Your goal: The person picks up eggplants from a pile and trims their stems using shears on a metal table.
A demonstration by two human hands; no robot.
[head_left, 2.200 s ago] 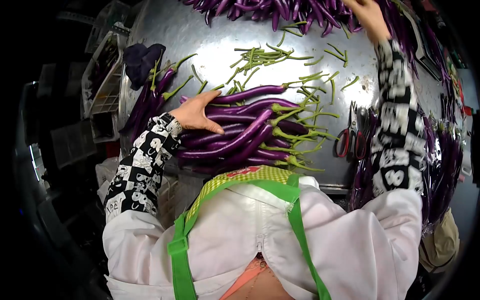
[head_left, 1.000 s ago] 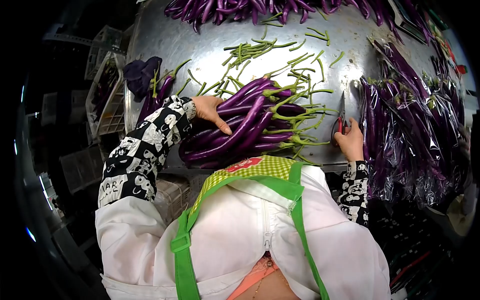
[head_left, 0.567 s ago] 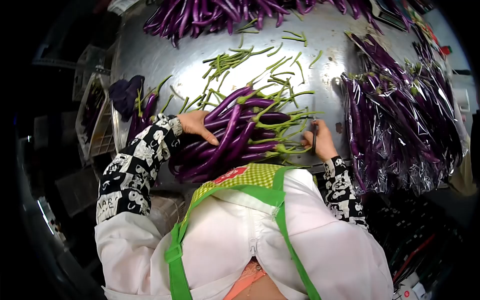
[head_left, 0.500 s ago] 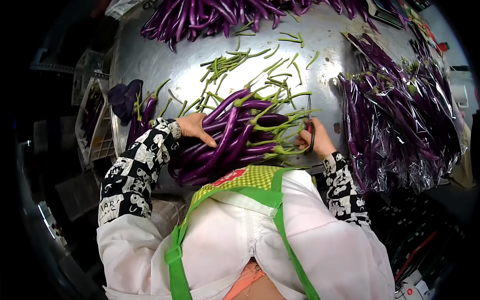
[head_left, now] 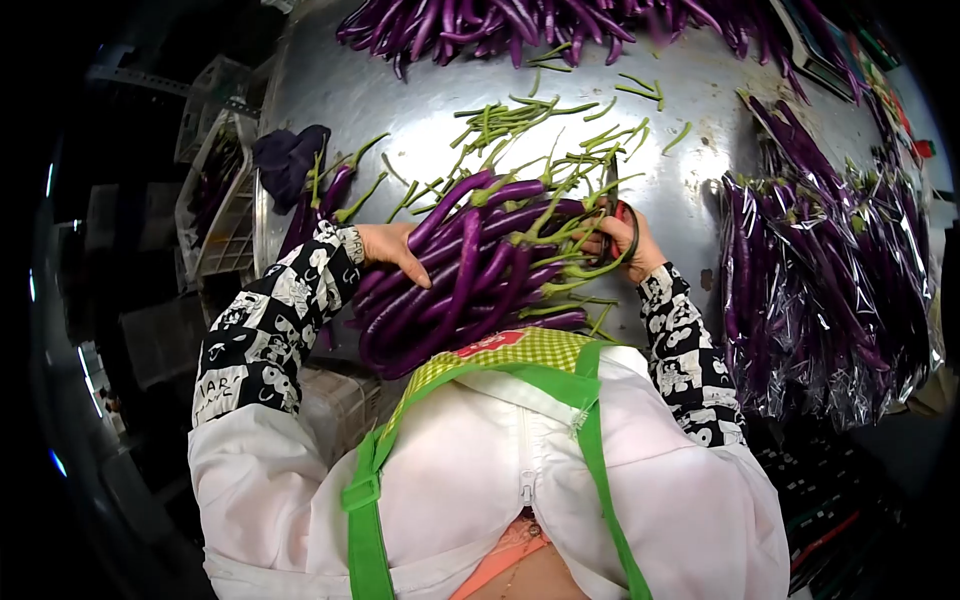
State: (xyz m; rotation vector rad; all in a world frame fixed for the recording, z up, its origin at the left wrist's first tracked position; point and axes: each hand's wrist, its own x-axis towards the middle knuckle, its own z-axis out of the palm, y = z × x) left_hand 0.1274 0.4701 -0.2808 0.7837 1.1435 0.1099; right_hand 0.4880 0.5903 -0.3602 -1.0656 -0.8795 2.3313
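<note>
Long purple eggplants (head_left: 465, 270) lie in a heap at the near edge of the metal table, their green stems pointing right. My left hand (head_left: 395, 252) rests on the left part of the heap, thumb over the eggplants and fingers hidden around them. At the stem ends, my right hand (head_left: 628, 243) is closed around the red-handled scissors (head_left: 630, 225), whose blades point away from me. Its fingertips are among the stems; whether they also pinch one I cannot tell. Cut green stem pieces (head_left: 510, 122) are scattered beyond the heap.
Eggplants in clear plastic bags (head_left: 810, 280) stand to the right. A large eggplant pile (head_left: 490, 25) covers the far edge of the metal table (head_left: 340, 100). On the left are a dark cloth (head_left: 288, 162), a few loose eggplants (head_left: 338, 188) and a white crate (head_left: 225, 225).
The view has shifted, so the table appears further right. My right hand with the scissors has moved in closer to the stems. My left hand stays on the heap.
</note>
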